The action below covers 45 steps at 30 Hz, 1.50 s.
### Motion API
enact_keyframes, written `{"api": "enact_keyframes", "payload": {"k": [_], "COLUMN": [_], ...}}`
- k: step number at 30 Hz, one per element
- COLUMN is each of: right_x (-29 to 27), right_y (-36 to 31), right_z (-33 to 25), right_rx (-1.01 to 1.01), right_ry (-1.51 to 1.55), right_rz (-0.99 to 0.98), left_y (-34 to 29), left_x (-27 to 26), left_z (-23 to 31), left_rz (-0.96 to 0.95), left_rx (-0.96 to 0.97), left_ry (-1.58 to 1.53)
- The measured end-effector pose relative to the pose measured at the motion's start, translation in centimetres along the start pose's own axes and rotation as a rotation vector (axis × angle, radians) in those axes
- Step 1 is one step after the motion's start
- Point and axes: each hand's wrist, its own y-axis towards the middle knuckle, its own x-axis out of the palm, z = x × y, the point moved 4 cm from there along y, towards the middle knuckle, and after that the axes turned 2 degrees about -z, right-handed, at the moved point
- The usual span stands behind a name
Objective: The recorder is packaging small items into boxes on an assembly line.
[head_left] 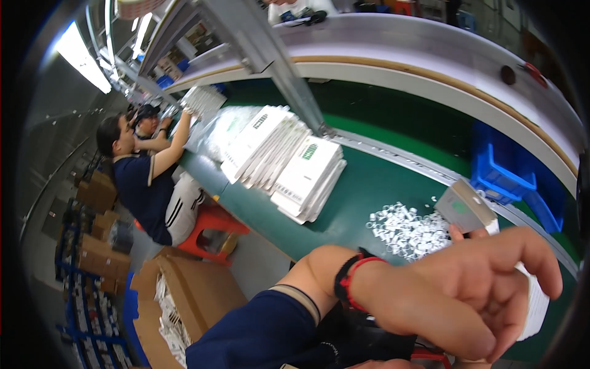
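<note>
My left hand point(473, 289) reaches across the near right, large and close, with a red and black bracelet at its wrist. Its fingers are bent and apart, and nothing shows in them. Behind it, fingertips that look like my right hand's point(456, 234) touch the lower edge of a grey-brown box point(464, 206); the rest of that hand is hidden. Beside the box lies a heap of small white ring-like pieces point(409, 230). White sheets or a flat pack point(536, 304) stick out past my left hand, mostly covered by it.
Flat white boxes point(310, 172) lie in stacks on the green table point(344, 212). Blue bins point(501, 172) stand at the right under a raised conveyor ledge point(393, 67). Left, a person point(144, 178) sits on a red stool point(215, 224). An open carton point(190, 295) holds white pieces.
</note>
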Motion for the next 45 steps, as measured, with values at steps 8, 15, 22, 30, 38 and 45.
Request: {"api": "enact_keyframes", "payload": {"k": [8, 15, 22, 30, 38, 45], "right_x": [-2.2, -1.9, -2.1, -1.7, -2.1, -1.1], "right_y": [-2.3, -2.4, -4.6, -3.4, -4.1, -1.9], "right_z": [-4.4, -4.9, -7.0, -5.6, -6.4, -3.8], "right_rx": [-0.76, -0.784, -0.335, -0.464, -0.57, -0.535], "right_ry": [0.227, 0.236, 0.273, 0.232, 0.153, 0.176], "right_rz": [0.18, 0.187, 0.177, 0.174, 0.216, 0.106], "left_y": [-0.1, 0.1, -0.3, -0.7, -0.9, -0.8], "left_x": [4.6, 3.2, 2.0, 1.6, 1.8, 1.5], "left_z": [1.9, 1.0, 0.4, 0.2, 0.7, 0.8], "left_rz": [-0.018, 0.024, 0.087, 0.154, 0.209, 0.256], "left_rx": [-0.16, -0.217, -0.278, -0.363, -0.442, -0.512], "left_ry": [-0.025, 0.063, 0.16, 0.268, 0.351, 0.422]}}
